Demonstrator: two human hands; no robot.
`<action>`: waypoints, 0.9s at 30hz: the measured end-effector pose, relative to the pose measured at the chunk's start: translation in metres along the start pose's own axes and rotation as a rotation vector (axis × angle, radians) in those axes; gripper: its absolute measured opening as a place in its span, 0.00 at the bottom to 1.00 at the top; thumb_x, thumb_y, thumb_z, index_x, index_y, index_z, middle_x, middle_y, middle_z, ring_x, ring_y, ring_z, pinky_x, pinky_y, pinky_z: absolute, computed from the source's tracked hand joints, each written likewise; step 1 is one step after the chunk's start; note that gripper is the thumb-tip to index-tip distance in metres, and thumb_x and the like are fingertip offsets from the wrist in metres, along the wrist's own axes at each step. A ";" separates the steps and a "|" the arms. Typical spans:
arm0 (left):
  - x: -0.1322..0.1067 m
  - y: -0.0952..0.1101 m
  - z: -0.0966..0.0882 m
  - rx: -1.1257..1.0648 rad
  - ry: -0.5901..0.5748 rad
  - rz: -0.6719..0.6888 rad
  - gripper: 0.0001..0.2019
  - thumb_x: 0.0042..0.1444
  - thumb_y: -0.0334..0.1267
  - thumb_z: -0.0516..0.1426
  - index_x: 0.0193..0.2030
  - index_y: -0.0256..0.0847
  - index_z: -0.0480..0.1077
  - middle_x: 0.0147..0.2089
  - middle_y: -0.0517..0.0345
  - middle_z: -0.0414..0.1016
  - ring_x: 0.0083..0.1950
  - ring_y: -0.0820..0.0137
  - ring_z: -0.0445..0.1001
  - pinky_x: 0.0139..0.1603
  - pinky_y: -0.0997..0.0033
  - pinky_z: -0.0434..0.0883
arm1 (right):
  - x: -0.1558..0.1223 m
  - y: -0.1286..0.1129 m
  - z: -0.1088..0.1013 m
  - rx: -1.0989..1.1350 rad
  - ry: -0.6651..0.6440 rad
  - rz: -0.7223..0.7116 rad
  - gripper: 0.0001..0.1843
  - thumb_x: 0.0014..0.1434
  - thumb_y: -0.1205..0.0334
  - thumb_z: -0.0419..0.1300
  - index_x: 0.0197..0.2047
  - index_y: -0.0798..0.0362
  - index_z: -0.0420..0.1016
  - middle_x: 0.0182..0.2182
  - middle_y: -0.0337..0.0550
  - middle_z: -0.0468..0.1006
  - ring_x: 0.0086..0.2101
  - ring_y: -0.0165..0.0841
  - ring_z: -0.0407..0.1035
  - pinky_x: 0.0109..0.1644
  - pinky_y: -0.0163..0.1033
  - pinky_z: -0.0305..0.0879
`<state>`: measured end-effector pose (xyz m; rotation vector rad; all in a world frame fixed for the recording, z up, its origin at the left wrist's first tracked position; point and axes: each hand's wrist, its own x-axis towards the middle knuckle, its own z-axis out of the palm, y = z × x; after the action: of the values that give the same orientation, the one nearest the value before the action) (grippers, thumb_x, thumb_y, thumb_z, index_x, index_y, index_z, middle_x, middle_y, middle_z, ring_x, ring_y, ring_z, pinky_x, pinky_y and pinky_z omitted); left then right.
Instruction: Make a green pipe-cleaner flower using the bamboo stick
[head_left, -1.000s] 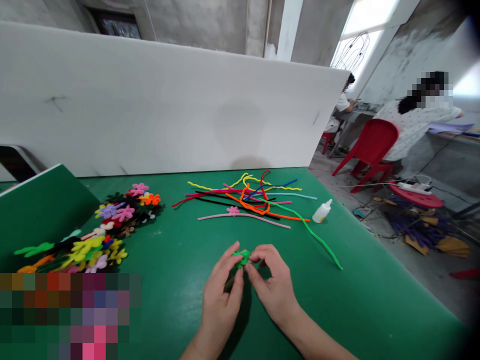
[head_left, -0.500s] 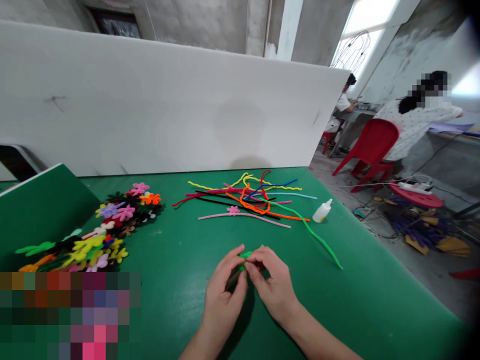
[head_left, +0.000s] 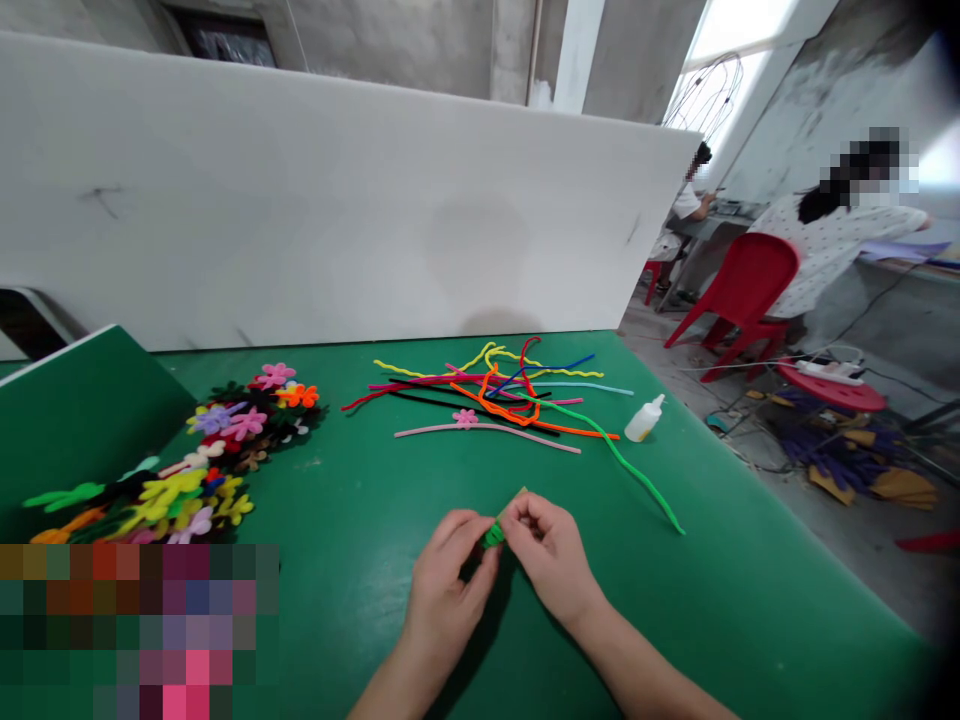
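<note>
Just above the table, my left hand (head_left: pixel 451 572) pinches a short green pipe cleaner (head_left: pixel 493 536), bunched up in what looks like small loops. My right hand (head_left: pixel 553 560) is closed right beside it, fingertips on a thin light-brown strip (head_left: pixel 523 492) whose end pokes out above them. The rest of the strip is hidden by my fingers. Beyond my hands lie loose pipe cleaners in several colours, among them a long green one (head_left: pixel 637 473) and a pale pink one (head_left: pixel 517 433). A small pink flower (head_left: pixel 466 418) of the same fuzzy material rests against the pale pink one.
A white squeeze bottle (head_left: pixel 643 420) stands to the right of the pipe cleaners. Many fuzzy flowers (head_left: pixel 247 424) are piled at the left beside a green panel (head_left: pixel 97 410). A white board (head_left: pixel 337 220) borders the table's back. People sit at the right near a red chair (head_left: pixel 739 290).
My left fingertips have drawn together lower around the green pipe cleaner, which shows as a tighter bunch. My right fingers have shifted onto the strip, whose end shows more clearly.
</note>
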<state>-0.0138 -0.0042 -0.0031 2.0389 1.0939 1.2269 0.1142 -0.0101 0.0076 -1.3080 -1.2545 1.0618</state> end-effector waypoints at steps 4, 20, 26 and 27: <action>0.003 0.004 -0.001 -0.116 -0.033 -0.134 0.05 0.50 0.29 0.55 0.32 0.36 0.71 0.29 0.55 0.71 0.31 0.71 0.70 0.32 0.75 0.69 | 0.004 0.005 0.000 0.232 -0.037 0.157 0.10 0.47 0.61 0.54 0.18 0.55 0.59 0.16 0.32 0.55 0.19 0.24 0.48 0.22 0.31 0.45; 0.006 0.004 -0.001 -0.296 -0.024 -0.391 0.05 0.46 0.34 0.57 0.28 0.36 0.73 0.24 0.59 0.70 0.24 0.73 0.67 0.25 0.75 0.66 | 0.004 0.005 0.003 0.603 -0.143 0.423 0.15 0.43 0.57 0.61 0.19 0.55 0.59 0.12 0.26 0.53 0.14 0.18 0.41 0.19 0.30 0.35; 0.006 0.005 -0.001 -0.365 -0.032 -0.470 0.06 0.46 0.35 0.57 0.28 0.35 0.73 0.23 0.59 0.71 0.24 0.73 0.67 0.25 0.76 0.66 | 0.005 0.006 0.003 0.676 -0.182 0.441 0.17 0.44 0.55 0.62 0.20 0.55 0.58 0.12 0.25 0.52 0.14 0.18 0.39 0.19 0.30 0.35; 0.006 0.005 -0.001 -0.382 -0.023 -0.491 0.06 0.46 0.35 0.57 0.29 0.35 0.73 0.22 0.60 0.70 0.23 0.74 0.66 0.24 0.76 0.65 | 0.005 0.006 0.002 0.657 -0.190 0.426 0.17 0.45 0.54 0.62 0.20 0.55 0.59 0.12 0.26 0.52 0.14 0.18 0.40 0.19 0.30 0.36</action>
<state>-0.0110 -0.0018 0.0045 1.3906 1.1548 1.0533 0.1132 -0.0052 0.0013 -0.9832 -0.6568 1.7534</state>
